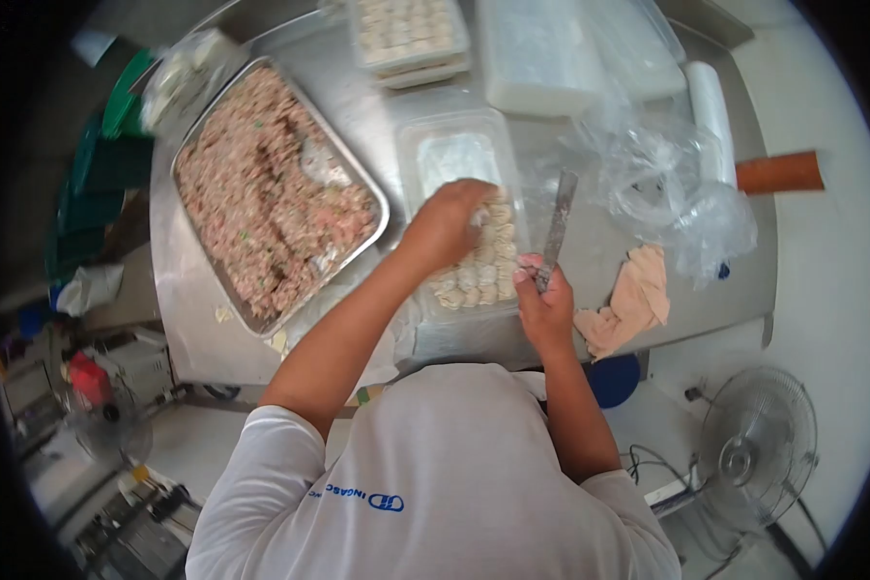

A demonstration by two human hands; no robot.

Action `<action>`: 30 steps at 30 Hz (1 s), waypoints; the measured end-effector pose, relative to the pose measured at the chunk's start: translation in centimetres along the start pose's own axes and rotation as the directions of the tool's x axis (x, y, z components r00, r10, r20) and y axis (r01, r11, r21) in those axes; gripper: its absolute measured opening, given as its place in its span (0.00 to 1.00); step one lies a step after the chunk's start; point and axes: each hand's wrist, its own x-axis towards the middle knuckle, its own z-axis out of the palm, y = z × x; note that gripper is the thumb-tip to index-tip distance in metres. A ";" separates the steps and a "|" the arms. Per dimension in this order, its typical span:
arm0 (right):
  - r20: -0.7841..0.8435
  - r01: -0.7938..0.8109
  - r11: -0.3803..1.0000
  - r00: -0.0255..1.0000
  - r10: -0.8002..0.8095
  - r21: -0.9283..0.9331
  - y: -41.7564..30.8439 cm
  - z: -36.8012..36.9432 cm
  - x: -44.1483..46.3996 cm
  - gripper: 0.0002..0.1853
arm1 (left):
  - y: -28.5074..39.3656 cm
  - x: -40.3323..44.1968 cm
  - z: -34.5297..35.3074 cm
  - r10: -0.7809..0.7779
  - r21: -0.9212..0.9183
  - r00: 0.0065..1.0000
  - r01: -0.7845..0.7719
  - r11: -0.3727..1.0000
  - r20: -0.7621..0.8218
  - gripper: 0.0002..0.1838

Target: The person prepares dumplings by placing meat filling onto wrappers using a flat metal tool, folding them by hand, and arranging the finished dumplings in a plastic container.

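Note:
My left hand (449, 228) reaches over a clear plastic container (409, 159), its fingers closed at a pale dumpling, mostly hidden by the hand. Rows of folded dumplings (493, 253) fill the near and right part of this container; its far part shows bare plastic. To the right of it, my right hand (545, 305) is closed around the lower end of a flat metal spatula (559, 217), which points away from me and has smears on its blade. Left of the container lies a large metal tray (385, 208) of minced meat filling (261, 184) with green bits.
Stacked containers of dumplings (406, 34) stand at the back. Beside them are empty-looking plastic boxes (541, 58), crumpled clear bags (662, 184) and a plastic roll (710, 121). A peach cloth (630, 304) lies on the steel table (706, 314) at right. A fan (754, 449) stands below.

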 end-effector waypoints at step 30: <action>0.933 0.908 -0.311 0.335 0.134 -0.282 -14.4 21.8 5.1 0.07 | -2.5 -26.8 -4.3 -0.268 0.202 0.910 0.341 0.918 -0.317 0.16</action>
